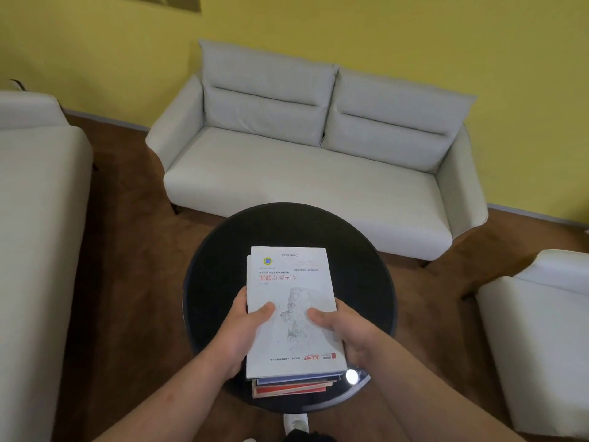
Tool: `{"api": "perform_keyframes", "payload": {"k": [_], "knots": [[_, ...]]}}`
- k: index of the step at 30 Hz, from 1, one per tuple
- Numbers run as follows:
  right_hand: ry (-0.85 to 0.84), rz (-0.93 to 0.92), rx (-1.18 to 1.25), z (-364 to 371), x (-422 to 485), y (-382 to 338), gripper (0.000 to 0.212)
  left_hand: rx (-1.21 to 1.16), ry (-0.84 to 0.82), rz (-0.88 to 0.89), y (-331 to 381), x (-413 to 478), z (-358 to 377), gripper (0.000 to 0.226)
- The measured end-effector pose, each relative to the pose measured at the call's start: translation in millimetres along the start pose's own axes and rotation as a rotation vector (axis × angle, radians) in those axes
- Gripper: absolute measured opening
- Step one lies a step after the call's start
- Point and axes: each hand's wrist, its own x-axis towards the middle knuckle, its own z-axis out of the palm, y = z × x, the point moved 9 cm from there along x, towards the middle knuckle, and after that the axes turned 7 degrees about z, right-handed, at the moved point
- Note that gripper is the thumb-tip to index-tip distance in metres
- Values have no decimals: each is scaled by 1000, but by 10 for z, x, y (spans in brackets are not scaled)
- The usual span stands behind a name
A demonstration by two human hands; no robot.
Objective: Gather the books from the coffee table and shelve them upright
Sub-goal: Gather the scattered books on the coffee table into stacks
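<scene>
Both hands, left hand and right hand, clamp the stacked paperback books near the round black coffee table's near edge, thumbs on top; squeeze evenly, lift level so lower books cannot slide.

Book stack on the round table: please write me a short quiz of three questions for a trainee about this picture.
1. True or false: both hands grip the book stack.
2. What colour is the top cover? A) red B) white C) black
3. Which surface lies under the stack?

Key:
1. True: the left hand and the right hand clasp its sides, thumbs on top.
2. B
3. The round black table, in front of the sofa.
</scene>
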Motion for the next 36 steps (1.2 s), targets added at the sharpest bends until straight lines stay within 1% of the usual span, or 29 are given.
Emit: {"api": "perform_keyframes", "payload": {"k": [2,4,6,9,11,13,15,17,19,20,21,22,23,25,26,27,28,29,30,31,33,34,35,36], "knots": [[-50,2,9,-12,43,0,62,-11,56,-40,-78,-26,-39,42],[-94,-16,2,-65,136,-2,76,-28,55,-80,-124,-57,-10,38],[-74,-19,-20,-135,227,36,88,-59,34,-126,-150,-83,34,39],[-19,-24,-29,-197,298,94,89,-165,-16,-200,-186,-132,115,38],[-42,-17,-3,-222,308,141,87,-202,-35,-204,-175,-180,190,43],[-56,5,53,-289,287,135,78,-190,-30,-171,-160,-193,273,49],[-87,63,93,-341,226,120,70,-170,13,-129,-166,-192,335,41],[-116,106,102,-390,164,85,63,-126,61,-103,-161,-196,399,35],[-139,145,78,-433,54,47,44,-67,105,-79,-165,-222,469,32],[-148,172,70,-454,-10,25,39,-14,126,-65,-168,-236,493,34],[-146,194,57,-468,-103,8,39,52,139,-58,-165,-259,534,38],[-146,190,33,-487,-174,-25,41,118,143,-36,-153,-270,593,44],[-101,153,-20,-570,-194,-72,48,207,150,-10,-148,-260,635,51],[1,24,-152,-828,-159,-177,73,379,193,6,-152,-266,675,62],[35,-13,-173,-908,-169,-226,78,385,211,-6,-175,-259,688,66],[18,12,-136,-920,-175,-230,71,342,221,-17,-211,-247,717,70],[-60,123,-6,-859,-194,-167,59,290,212,-20,-244,-252,753,71],[-148,229,90,-766,-233,-106,52,248,186,-3,-226,-268,808,69],[-206,286,155,-689,-273,-85,51,219,178,6,-244,-264,812,64],[-236,310,186,-669,-229,-54,58,186,174,6,-216,-282,828,58],[-243,315,215,-651,-165,-30,88,129,228,-11,-251,-297,727,50],[-263,315,229,-614,-165,-13,98,123,273,-11,-258,-300,676,53],[-273,307,224,-599,-145,-14,101,159,320,-33,-274,-296,597,62],[-255,305,215,-623,-116,-10,99,194,353,-37,-280,-270,523,73]]}}
